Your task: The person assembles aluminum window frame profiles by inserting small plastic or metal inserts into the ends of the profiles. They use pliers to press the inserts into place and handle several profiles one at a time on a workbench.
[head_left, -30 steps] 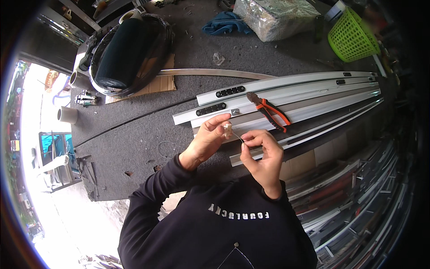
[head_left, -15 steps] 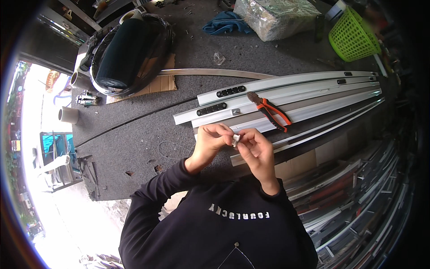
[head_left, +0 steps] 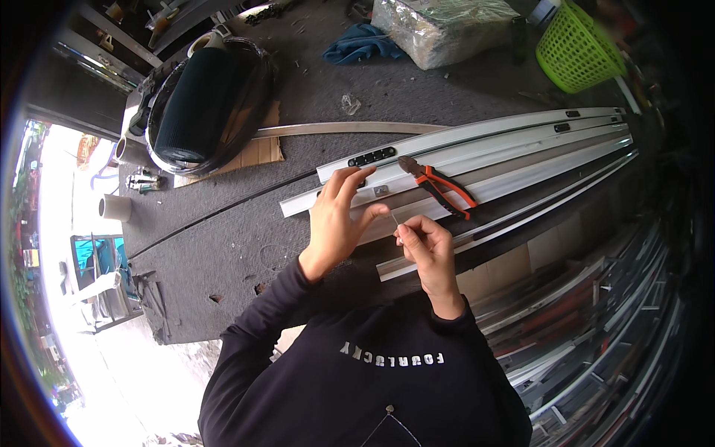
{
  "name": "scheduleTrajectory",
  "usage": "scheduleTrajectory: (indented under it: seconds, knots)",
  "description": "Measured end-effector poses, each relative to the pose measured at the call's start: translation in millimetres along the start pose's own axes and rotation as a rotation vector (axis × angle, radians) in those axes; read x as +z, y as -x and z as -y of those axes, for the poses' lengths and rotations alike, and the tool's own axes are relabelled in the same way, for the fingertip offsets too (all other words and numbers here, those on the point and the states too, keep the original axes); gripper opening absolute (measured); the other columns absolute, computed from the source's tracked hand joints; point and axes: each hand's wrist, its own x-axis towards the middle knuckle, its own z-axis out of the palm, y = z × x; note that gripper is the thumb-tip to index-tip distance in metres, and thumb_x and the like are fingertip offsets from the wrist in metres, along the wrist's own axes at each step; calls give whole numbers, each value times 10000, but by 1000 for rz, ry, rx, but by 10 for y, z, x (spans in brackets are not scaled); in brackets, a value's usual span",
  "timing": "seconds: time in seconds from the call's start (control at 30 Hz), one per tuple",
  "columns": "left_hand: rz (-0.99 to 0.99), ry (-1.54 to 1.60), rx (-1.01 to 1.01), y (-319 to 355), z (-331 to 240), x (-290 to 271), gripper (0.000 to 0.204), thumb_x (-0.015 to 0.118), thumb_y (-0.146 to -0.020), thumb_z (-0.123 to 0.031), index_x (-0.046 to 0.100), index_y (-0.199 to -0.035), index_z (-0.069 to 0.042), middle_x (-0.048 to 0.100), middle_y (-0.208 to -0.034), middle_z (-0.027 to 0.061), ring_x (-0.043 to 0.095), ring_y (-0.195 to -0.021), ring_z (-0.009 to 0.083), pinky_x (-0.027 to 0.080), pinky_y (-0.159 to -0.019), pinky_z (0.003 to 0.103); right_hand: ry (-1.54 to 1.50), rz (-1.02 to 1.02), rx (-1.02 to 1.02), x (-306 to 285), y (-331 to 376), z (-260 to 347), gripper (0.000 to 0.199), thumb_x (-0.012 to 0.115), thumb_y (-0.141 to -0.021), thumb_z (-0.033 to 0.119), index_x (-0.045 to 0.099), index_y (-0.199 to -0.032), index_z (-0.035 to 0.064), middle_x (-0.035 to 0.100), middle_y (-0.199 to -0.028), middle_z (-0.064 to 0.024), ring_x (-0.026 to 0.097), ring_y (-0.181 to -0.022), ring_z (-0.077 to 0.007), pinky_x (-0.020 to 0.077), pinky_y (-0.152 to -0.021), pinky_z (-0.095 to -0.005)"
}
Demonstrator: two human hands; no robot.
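My left hand (head_left: 335,223) is open over the near ends of the silver metal profiles (head_left: 447,162), its fingers apart and its thumb out to the right. My right hand (head_left: 428,257) is closed in a pinch beside it, holding a thin wire (head_left: 395,217). The wire's upper end comes close to my left thumb; whether they touch I cannot tell. Something small and pale shows at the right fingertips, mostly hidden. Orange-and-black cutting pliers (head_left: 439,186) lie across the profiles, just beyond my right hand. A black slotted fitting (head_left: 372,156) sits on the farthest profile.
A dark cylinder (head_left: 195,104) lies within a wire coil on cardboard at the left. A wrapped block (head_left: 447,31), a blue cloth (head_left: 361,43) and a green basket (head_left: 579,51) stand at the back. Long metal bars (head_left: 581,320) are stacked at the right.
My hands have come apart. My left hand has let go of the small white piece and spread its fingers, moving slightly left and farther up, while my right hand stays pinched.
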Motion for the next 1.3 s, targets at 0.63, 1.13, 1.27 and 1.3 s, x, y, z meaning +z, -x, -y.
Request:
scheduleTrajectory:
  seconds: [0.63, 1.13, 1.27, 1.3]
  knots:
    - [443, 1483, -815, 187, 65, 27, 292, 623, -1015, -257, 675, -1173, -18, 681, -1120, 41, 590, -980, 85, 476, -945, 265, 279, -99, -362, 154, 102, 215, 194, 676, -935, 44, 557, -781, 28, 486, -670, 58, 338, -595, -6, 297, -534, -197]
    - [504, 1412, -784, 224, 81, 28, 289, 626, -1007, -236, 661, -1188, -14, 684, -1115, 39, 626, -1043, 137, 476, -997, 330, 296, -107, -344, 148, 62, 152, 169, 693, -932, 63, 599, -798, 21, 564, -678, 43, 386, -598, -4, 316, -527, -204]
    - [504, 1261, -709, 216, 47, -4, 241, 631, -1001, -170, 671, -1169, -2, 690, -1088, 44, 624, -1004, 130, 487, -954, 306, 252, -104, -339, 138, 41, 113, 155, 691, -941, 83, 621, -819, 20, 637, -719, 14, 416, -604, -9, 339, -532, -211]
    - [518, 1206, -659, 203, 45, -20, 227, 633, -998, -155, 674, -1158, 1, 691, -1082, 47, 623, -1003, 129, 490, -939, 300, 249, -88, -310, 129, 35, 109, 153, 689, -945, 90, 627, -825, 18, 655, -731, 5, 426, -606, -10, 347, -535, -212]
